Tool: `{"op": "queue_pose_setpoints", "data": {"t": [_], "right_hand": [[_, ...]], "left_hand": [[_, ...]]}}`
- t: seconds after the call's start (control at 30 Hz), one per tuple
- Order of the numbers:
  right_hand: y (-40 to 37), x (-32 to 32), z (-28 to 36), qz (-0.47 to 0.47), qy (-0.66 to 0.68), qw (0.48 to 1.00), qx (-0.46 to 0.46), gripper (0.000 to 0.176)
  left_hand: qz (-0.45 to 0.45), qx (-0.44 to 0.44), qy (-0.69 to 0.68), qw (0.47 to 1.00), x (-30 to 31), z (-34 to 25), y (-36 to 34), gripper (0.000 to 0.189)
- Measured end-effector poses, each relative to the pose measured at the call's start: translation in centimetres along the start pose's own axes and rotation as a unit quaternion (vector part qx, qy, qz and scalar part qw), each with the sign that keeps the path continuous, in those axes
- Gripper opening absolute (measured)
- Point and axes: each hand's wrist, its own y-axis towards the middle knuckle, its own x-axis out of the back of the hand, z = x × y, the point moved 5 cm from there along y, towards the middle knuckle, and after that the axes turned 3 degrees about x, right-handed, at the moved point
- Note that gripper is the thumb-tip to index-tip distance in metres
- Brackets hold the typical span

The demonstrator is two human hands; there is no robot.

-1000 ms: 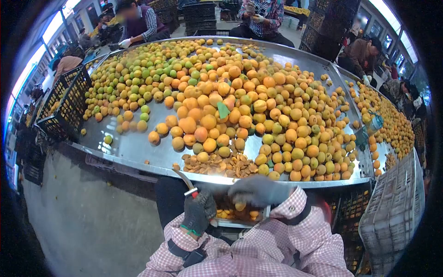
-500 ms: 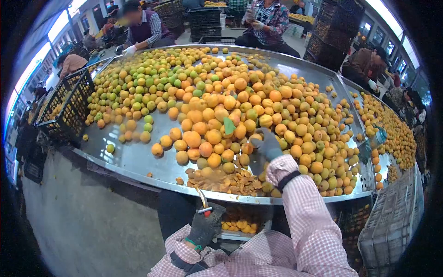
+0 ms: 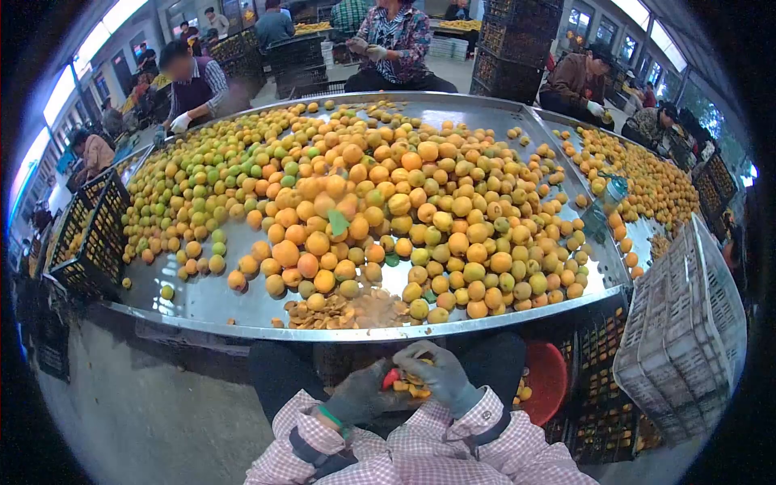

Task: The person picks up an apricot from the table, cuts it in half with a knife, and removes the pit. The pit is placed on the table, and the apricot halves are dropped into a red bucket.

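On our desk (image 3: 202, 291), head view: whole fruit (image 3: 485, 234), too many to count, far outnumbers one scrap pile (image 3: 339, 314), so most looks uncut. Below, two hands: our left hand (image 3: 356, 396) closed round one red handle (image 3: 391, 378); our right hand (image 3: 443, 376) half curled over cut pieces (image 3: 414, 390), grip unclear. One red tub (image 3: 546, 388) beside us.

- Upper left: person in purple vest (image 3: 192, 90)
- Top centre: person in flowered jacket (image 3: 396, 44)
- Upper right: stacked black plastic crates (image 3: 508, 52)
- Lower right: tilted grey plastic crate (image 3: 677, 335)
- Centre right: teal translucent object (image 3: 615, 191), perhaps a bottle
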Motion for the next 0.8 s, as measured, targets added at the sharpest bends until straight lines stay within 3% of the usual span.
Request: {"op": "queue_pose_setpoints", "data": {"t": [0.03, 0.07, 0.1, 0.17, 0.2, 0.23, 0.27, 0.3, 0.37, 0.43, 0.47, 0.63, 0.7, 0.73, 0.8], "right_hand": [[-0.4, 0.5, 0.2, 0.001, 0.002, 1.000, 0.002, 0.024], [-0.9, 0.7, -0.1, 0.022, 0.078, 0.996, -0.042, 0.021], [-1.6, 0.9, -0.5, 0.041, 0.154, 0.983, -0.089, 0.019], [-2.3, 1.1, -2.2, 0.083, 0.209, 0.969, -0.104, 0.018], [-2.7, 0.8, -1.6, 0.063, 0.264, 0.959, -0.082, 0.023], [-3.2, 0.6, -1.3, 0.041, 0.321, 0.944, -0.062, 0.031], [-3.7, 0.7, 0.3, 0.074, 0.102, 0.981, 0.150, 0.044], [-3.8, 0.5, -0.4, 0.037, 0.312, 0.949, -0.006, 0.039], [-4.5, 1.0, -1.0, 0.027, 0.336, 0.940, -0.045, 0.038], [-5.3, 0.7, -1.1, 0.024, 0.323, 0.945, -0.051, 0.037], [-5.3, 0.6, -1.0, 0.022, 0.306, 0.950, -0.051, 0.037], [-6.1, -0.9, -0.4, 0.064, 0.308, 0.949, -0.027, 0.040], [-6.5, -0.9, -0.5, 0.052, 0.277, 0.959, -0.033, 0.050], [-6.6, -1.0, -1.1, 0.021, 0.297, 0.951, -0.083, 0.055], [-6.7, -1.0, -1.2, 0.034, 0.288, 0.955, -0.064, 0.056]], "left_hand": [[0.068, -0.023, -0.164, 0.984, -1.3, 0.3, -0.2, 0.041], [0.136, -0.044, -0.323, 0.935, -2.1, 0.2, -0.6, 0.039], [0.137, -0.043, -0.323, 0.936, -1.5, -0.5, -0.9, 0.039], [0.301, 0.151, -0.499, 0.798, -1.9, -1.9, -2.6, 0.042], [0.185, 0.039, -0.390, 0.901, -1.4, -1.8, -1.9, 0.044], [0.191, 0.048, -0.391, 0.899, -1.9, -1.5, -2.1, 0.044], [0.143, 0.066, -0.367, 0.917, -1.7, -0.9, -1.9, 0.039], [0.095, 0.082, -0.341, 0.932, -1.2, -0.6, -1.7, 0.035], [0.054, 0.062, -0.302, 0.950, 0.4, -1.9, -1.9, 0.028], [0.024, 0.019, -0.265, 0.964, 0.9, -2.6, -2.3, 0.044], [-0.001, -0.023, -0.231, 0.973, 0.1, -2.0, -2.4, 0.042], [0.026, 0.004, -0.142, 0.990, -1.1, -2.0, -3.4, 0.042], [-0.022, -0.055, -0.015, 0.998, -0.6, -2.6, -3.7, 0.044], [-0.023, -0.051, -0.016, 0.998, -0.3, -3.0, -3.8, 0.044], [-0.074, -0.099, 0.077, 0.989, 0.7, -4.4, -4.1, 0.044]]}}
